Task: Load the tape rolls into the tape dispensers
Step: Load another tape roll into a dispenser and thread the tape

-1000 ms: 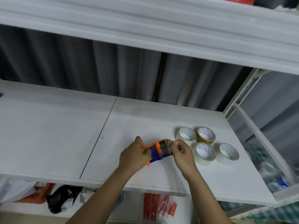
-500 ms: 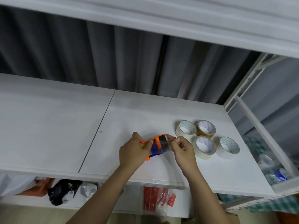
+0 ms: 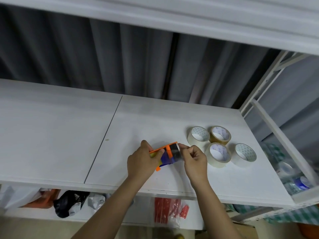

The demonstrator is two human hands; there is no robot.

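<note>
While four tape rolls lie flat and loose on the white shelf (image 3: 69, 135), only one tape dispenser (image 3: 168, 154) is in view, an orange and blue one held just above the shelf's near edge, so the loading looks barely begun. The left hand (image 3: 140, 162) wraps its fingers round the dispenser's left end, and the right hand (image 3: 195, 160) pinches the right end, where a dark, shiny part sits, with its fingertips pressed together on it. Whether a roll already sits inside this dispenser cannot be told; the hands cover much of it. The rolls form a cluster just right of the right hand: a pale roll (image 3: 198, 136) at far left, a brown roll (image 3: 220, 135) touching it on the right, a second pale roll (image 3: 218, 155) nearest the right hand, and a white roll (image 3: 245, 155) a little apart at the right. By my judgement all four remain to be loaded, and further dispensers, if any exist, are out of sight. Bags and red packets sit on the lower shelf beneath.
</note>
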